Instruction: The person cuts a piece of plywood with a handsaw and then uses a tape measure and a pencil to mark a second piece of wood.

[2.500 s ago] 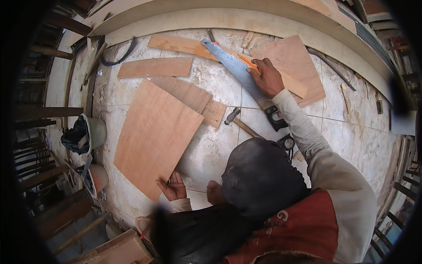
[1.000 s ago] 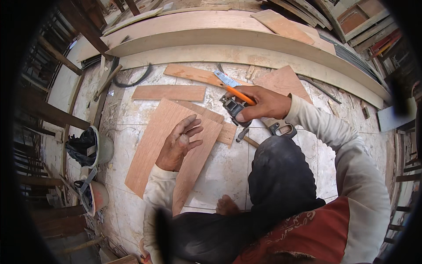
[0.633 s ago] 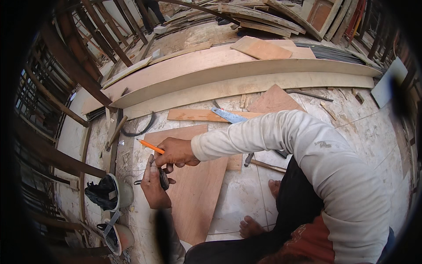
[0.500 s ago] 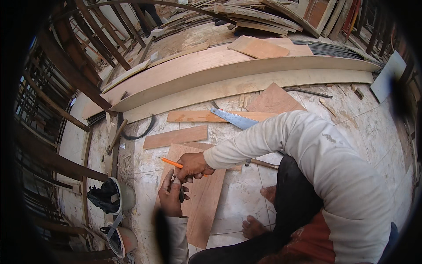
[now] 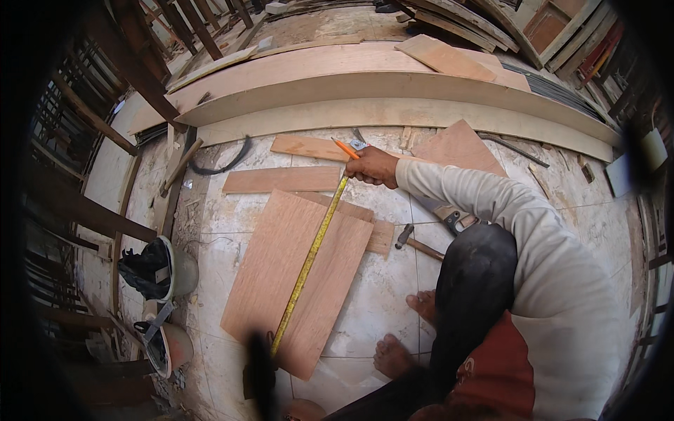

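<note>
My right hand (image 5: pixel 372 167) is closed around an orange pencil (image 5: pixel 344 148) and one end of a yellow tape measure (image 5: pixel 309 259). The blade stretches taut, slanting toward me across a reddish plywood board (image 5: pixel 270 256) on the floor. At the lower end, a dark blurred shape in front of the lens covers the tape and most of my left hand. A bit of skin (image 5: pixel 303 409) shows at the bottom edge; whether it is that hand, I cannot tell. Beside the board lie a hammer (image 5: pixel 418 243) and a handsaw (image 5: pixel 449 214), partly under my right arm.
Long plywood strips (image 5: pixel 393 116) form a low barrier across the far side. Wood offcuts (image 5: pixel 281 179) lie before it. Two buckets (image 5: pixel 184 270) with black material stand at left, near dark upright posts (image 5: pixel 126 63). My bare foot (image 5: pixel 393 356) rests on the dusty tiles.
My hands, close together before, have separated. The right has moved up and away with the pencil, and the yellow tape is now drawn out across the board. The view has shifted, revealing the hammer.
</note>
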A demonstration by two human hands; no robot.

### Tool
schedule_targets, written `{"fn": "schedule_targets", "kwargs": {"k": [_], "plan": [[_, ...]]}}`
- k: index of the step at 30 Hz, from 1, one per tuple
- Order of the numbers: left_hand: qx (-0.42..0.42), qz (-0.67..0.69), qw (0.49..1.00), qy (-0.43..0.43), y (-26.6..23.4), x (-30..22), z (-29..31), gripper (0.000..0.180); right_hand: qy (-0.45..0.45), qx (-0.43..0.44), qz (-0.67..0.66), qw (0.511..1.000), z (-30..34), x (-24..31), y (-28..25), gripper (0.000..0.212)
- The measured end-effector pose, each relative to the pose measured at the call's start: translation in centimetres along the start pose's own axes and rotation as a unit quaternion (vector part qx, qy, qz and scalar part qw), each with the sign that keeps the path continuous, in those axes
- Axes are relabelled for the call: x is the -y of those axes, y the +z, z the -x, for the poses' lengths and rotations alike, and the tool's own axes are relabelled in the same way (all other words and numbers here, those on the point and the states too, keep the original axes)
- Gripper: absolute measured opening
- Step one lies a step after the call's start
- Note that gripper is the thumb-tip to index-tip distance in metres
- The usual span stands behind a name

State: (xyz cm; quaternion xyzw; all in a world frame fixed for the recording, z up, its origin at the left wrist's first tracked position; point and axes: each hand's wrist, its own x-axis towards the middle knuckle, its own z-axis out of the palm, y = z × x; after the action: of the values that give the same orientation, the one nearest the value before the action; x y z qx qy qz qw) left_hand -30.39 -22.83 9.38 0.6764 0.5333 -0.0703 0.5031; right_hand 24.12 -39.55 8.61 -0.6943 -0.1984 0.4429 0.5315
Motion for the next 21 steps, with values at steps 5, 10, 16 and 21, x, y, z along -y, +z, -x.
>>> {"fn": "schedule_targets", "kwargs": {"k": [5, 10, 16, 21], "plan": [[0.043, -0.027, 0.998, -0.023, 2.2, 0.9, 0.6, 0.024, 0.016, -0.057, 0.209, 0.976, 3.7, -5.3, -3.1, 0.02], [0.023, -0.096, 0.995, -0.031, 1.4, 4.0, 1.2, 0.032, -0.048, -0.05, 0.338, 0.938, 5.1, -7.9, -0.7, 0.037], [0.002, -0.093, 0.994, -0.063, 2.0, 5.5, 0.7, 0.028, -0.053, -0.004, 0.366, 0.929, 4.2, -9.2, -0.5, 0.038], [0.005, -0.04, 0.991, -0.125, 1.2, 6.7, 2.0, 0.029, -0.056, 0.018, 0.385, 0.921, 4.3, -9.1, 1.7, 0.04]]}}
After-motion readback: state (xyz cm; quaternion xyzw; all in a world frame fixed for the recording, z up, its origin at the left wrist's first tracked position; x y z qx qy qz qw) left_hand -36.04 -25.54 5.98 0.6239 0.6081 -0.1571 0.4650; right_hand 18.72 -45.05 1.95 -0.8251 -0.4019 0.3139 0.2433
